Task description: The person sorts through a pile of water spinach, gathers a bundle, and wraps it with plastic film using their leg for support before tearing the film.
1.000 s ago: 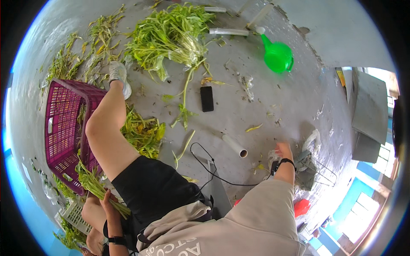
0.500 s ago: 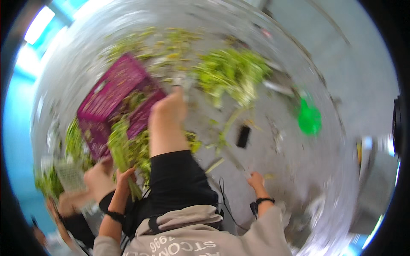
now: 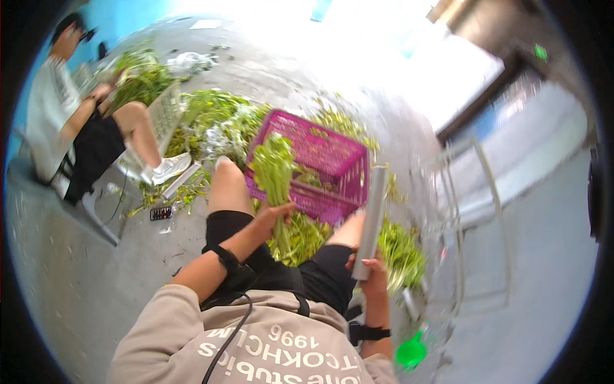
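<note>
My left hand [image 3: 274, 214] is closed around the stems of a bunch of leafy greens [image 3: 275, 168], fingers wrapped tight low on the stalks so the leafy tops stand up and lean over the near edge of the magenta plastic crate [image 3: 332, 157]. My right hand [image 3: 372, 272] is clenched on the lower end of a long grey tube [image 3: 371, 221], which rises nearly upright from my fist and crosses in front of the crate's right corner (I can see my thumb pressed on its side, the other fingers are hidden behind it). There is a dark band on each wrist, and a black cable runs down over my beige sweatshirt [image 3: 256, 339].

Both hands sit above my knees; I am in black shorts [image 3: 281, 275], and my left leg stretches forward beside the crate. The crate lies tipped on the concrete floor [image 3: 83, 269] just beyond my knees, with a few greens lying inside it. More loose greens are heaped between my legs and to the right of my right knee [image 3: 400, 253], and a wider pile [image 3: 217, 121] spreads on the floor behind and left of the crate.

Low on my right, near my elbow, a bright green funnel [image 3: 411, 352] lies on the floor. Off to my left a small dark phone-like thing [image 3: 160, 212] lies flat on the concrete. Further left, another person [image 3: 70, 121] in a pale top and black shorts sits with greens in their hands, a white shoe [image 3: 167, 168] pointed my way
</note>
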Action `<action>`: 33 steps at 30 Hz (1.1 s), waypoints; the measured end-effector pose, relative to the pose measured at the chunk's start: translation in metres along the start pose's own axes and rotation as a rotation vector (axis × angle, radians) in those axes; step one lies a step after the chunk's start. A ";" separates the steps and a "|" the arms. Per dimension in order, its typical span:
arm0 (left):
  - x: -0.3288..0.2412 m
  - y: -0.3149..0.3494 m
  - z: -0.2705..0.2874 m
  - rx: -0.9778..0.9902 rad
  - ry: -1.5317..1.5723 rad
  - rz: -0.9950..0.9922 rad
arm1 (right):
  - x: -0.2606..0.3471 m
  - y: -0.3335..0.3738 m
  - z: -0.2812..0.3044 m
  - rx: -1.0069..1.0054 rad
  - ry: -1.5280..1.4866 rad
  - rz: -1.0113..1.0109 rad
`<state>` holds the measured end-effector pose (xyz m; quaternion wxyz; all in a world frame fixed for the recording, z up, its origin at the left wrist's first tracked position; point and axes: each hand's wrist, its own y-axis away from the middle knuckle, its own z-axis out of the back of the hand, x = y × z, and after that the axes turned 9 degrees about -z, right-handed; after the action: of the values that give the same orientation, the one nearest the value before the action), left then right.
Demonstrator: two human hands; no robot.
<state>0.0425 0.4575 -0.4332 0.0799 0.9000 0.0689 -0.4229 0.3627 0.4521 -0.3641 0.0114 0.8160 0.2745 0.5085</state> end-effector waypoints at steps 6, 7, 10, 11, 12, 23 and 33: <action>0.022 -0.013 0.000 -0.020 0.102 -0.092 | -0.070 -0.060 -0.043 0.151 -0.115 -0.209; 0.022 -0.016 0.004 -0.007 0.167 -0.057 | -0.079 -0.063 -0.045 0.142 -0.111 -0.230; 0.015 -0.020 0.008 0.064 0.090 -0.077 | -0.079 -0.065 -0.047 0.177 -0.097 -0.301; 0.010 -0.018 0.004 0.044 0.036 -0.167 | -0.081 -0.061 -0.046 0.227 -0.097 -0.329; 0.012 -0.020 0.006 0.041 0.037 -0.139 | -0.082 -0.061 -0.046 0.205 -0.111 -0.339; 0.001 -0.027 0.000 0.052 0.089 -0.168 | -0.081 -0.064 -0.050 0.227 -0.028 -0.368; 0.002 -0.021 0.003 -0.018 0.132 -0.122 | -0.091 -0.075 -0.039 0.194 0.045 -0.335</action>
<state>0.0375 0.4777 -0.4388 0.0575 0.9193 0.1327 -0.3659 0.2676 0.4635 -0.4427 0.0111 0.7447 0.4543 0.4887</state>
